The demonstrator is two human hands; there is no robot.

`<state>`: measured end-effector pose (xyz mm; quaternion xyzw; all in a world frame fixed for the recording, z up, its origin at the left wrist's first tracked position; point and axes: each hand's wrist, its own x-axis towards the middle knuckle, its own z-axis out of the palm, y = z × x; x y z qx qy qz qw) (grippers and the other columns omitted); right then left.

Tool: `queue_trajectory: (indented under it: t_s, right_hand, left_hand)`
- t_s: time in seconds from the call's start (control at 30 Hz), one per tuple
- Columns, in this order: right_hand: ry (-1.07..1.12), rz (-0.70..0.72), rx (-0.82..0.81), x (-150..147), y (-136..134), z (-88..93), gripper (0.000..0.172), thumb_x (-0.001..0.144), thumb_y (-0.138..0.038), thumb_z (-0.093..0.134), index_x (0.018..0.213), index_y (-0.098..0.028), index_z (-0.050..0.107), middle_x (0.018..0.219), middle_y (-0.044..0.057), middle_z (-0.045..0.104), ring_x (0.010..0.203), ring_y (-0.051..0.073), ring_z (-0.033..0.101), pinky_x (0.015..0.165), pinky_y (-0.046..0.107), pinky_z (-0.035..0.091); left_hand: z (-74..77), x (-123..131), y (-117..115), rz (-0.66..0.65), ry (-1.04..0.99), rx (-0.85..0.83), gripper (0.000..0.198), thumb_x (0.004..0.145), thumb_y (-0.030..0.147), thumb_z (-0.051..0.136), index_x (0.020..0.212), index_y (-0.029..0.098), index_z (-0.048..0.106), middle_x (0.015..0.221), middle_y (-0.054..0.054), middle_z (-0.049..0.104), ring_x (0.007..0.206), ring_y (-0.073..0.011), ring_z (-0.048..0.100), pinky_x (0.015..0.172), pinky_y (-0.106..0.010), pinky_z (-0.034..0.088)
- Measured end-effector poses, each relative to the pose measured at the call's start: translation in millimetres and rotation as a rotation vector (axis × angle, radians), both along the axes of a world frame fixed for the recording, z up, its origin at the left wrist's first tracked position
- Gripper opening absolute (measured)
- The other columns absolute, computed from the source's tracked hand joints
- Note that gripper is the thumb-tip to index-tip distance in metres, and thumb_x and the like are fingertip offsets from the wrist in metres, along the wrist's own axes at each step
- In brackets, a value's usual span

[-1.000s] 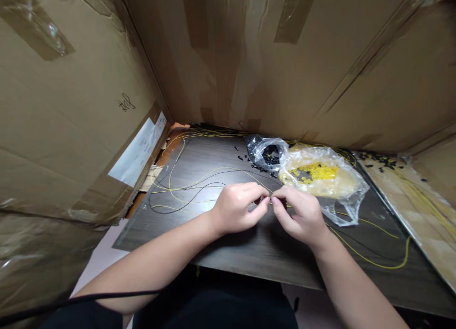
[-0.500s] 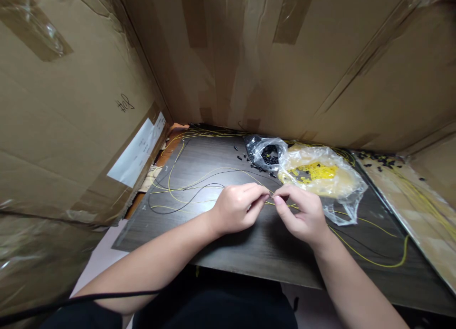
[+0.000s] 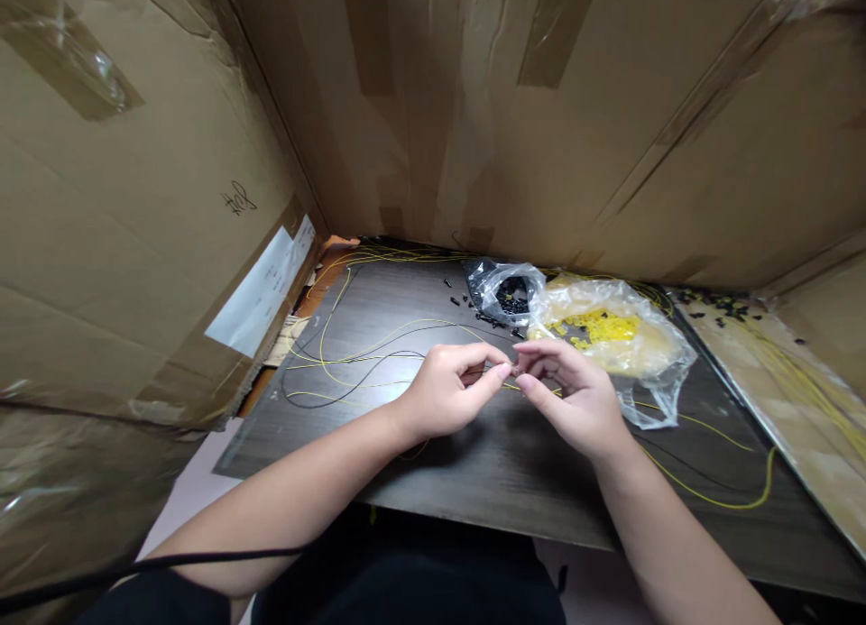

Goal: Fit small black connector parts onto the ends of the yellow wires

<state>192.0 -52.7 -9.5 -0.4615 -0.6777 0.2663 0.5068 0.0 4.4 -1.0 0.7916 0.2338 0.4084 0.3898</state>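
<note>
Thumb and forefinger of my left hand [image 3: 450,389] are pinched together over the middle of the dark board, on what looks like the end of a thin wire. Its tip is too small to make out clearly. Facing it closely, my right hand [image 3: 575,395] has its thumb and fingers parted around that tip, and no thing shows firmly gripped there. Thin yellow wires [image 3: 323,336] and a black wire [image 3: 358,386] loop over the board on the left and run toward and behind my hands. A yellow wire [image 3: 717,503] curves out beyond my right wrist.
Behind my hands lie a clear bag with small black parts [image 3: 512,296] and a plastic bag with small yellow parts [image 3: 605,326]. Loose black pieces [image 3: 455,300] lie beside them. Cardboard walls [image 3: 433,138] enclose the dark board [image 3: 474,481]. More black bits [image 3: 721,305] are at right.
My right thumb and forefinger have parted from their pinch, the forefinger lifting slightly. My left hand stays in nearly the same place, its thumb now further forward and still pinching.
</note>
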Motion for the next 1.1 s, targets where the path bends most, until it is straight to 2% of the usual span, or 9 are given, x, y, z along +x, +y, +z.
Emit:
queue_trajectory:
  t_s: [0.07, 0.17, 0.23, 0.57, 0.83, 1.0, 1.1]
  right_hand:
    - [-0.053, -0.017, 0.044, -0.6, 0.8, 0.5, 0.023, 0.09, -0.024, 0.07, 0.113, -0.023, 0.066, 0.092, 0.004, 0.067, 0.074, 0.015, 0.065, 0.065, 0.03, 0.055]
    - [-0.132, -0.046, 0.154, -2.2, 1.4, 3.8, 0.006, 0.091, -0.021, 0.067, 0.096, -0.022, 0.068, 0.085, 0.004, 0.068, 0.072, 0.016, 0.064, 0.065, 0.031, 0.052]
    - [-0.153, -0.06, 0.182, -3.7, 1.3, 6.5, 0.003, 0.092, -0.02, 0.065, 0.091, -0.021, 0.067, 0.08, 0.003, 0.067, 0.071, 0.016, 0.063, 0.063, 0.031, 0.05]
    - [-0.099, -0.021, 0.026, -4.0, 0.5, 1.9, 0.013, 0.098, -0.026, 0.057, 0.087, -0.02, 0.059, 0.076, 0.002, 0.06, 0.065, 0.014, 0.056, 0.061, 0.03, 0.046]
    - [0.028, 0.026, -0.088, -3.0, 0.2, -3.3, 0.014, 0.1, -0.032, 0.056, 0.093, -0.02, 0.058, 0.078, 0.002, 0.061, 0.064, 0.014, 0.059, 0.061, 0.028, 0.05]
    - [0.304, 0.033, -0.16, 0.5, 5.6, -1.8, 0.017, 0.101, -0.036, 0.053, 0.095, -0.021, 0.058, 0.074, 0.0, 0.061, 0.06, 0.012, 0.06, 0.056, 0.025, 0.053]
    - [0.284, 0.021, -0.204, 2.5, 8.0, -3.3, 0.013, 0.097, -0.034, 0.061, 0.1, -0.021, 0.061, 0.076, -0.001, 0.062, 0.059, 0.011, 0.06, 0.055, 0.023, 0.053]
  left_hand:
    - [-0.2, -0.2, -0.1, 0.004, 0.014, 0.034, 0.02, 0.095, 0.026, 0.057, 0.088, 0.013, 0.07, 0.065, 0.001, 0.061, 0.051, -0.0055, 0.041, 0.05, -0.019, 0.033]
    - [-0.7, -1.0, -0.2, 0.021, 0.061, 0.113, 0.019, 0.095, 0.025, 0.056, 0.089, 0.014, 0.07, 0.068, 0.0, 0.065, 0.053, -0.0062, 0.047, 0.053, -0.019, 0.037]
    - [-1.5, -1.5, -0.4, 0.027, 0.085, 0.155, 0.019, 0.095, 0.025, 0.055, 0.089, 0.015, 0.069, 0.069, 0.0, 0.066, 0.055, -0.0066, 0.049, 0.054, -0.019, 0.038]
    - [-6.5, -3.7, -1.6, 0.076, 0.122, 0.333, 0.014, 0.093, 0.025, 0.055, 0.096, 0.016, 0.066, 0.064, 0.002, 0.062, 0.051, -0.0075, 0.05, 0.052, -0.02, 0.037]
    - [-8.8, -2.8, 0.1, 0.138, 0.072, 0.436, 0.013, 0.092, 0.022, 0.058, 0.093, 0.017, 0.07, 0.069, 0.001, 0.07, 0.052, -0.0073, 0.056, 0.055, -0.019, 0.042]
    - [-7.6, -1.6, 1.0, 0.147, 0.001, 0.402, 0.011, 0.089, 0.02, 0.063, 0.089, 0.016, 0.074, 0.064, 0.002, 0.069, 0.048, -0.0055, 0.05, 0.053, -0.018, 0.04]
    - [-4.7, -0.8, 1.2, 0.139, -0.025, 0.31, 0.012, 0.087, 0.021, 0.065, 0.085, 0.016, 0.075, 0.059, 0.003, 0.064, 0.046, -0.0051, 0.043, 0.05, -0.018, 0.036]
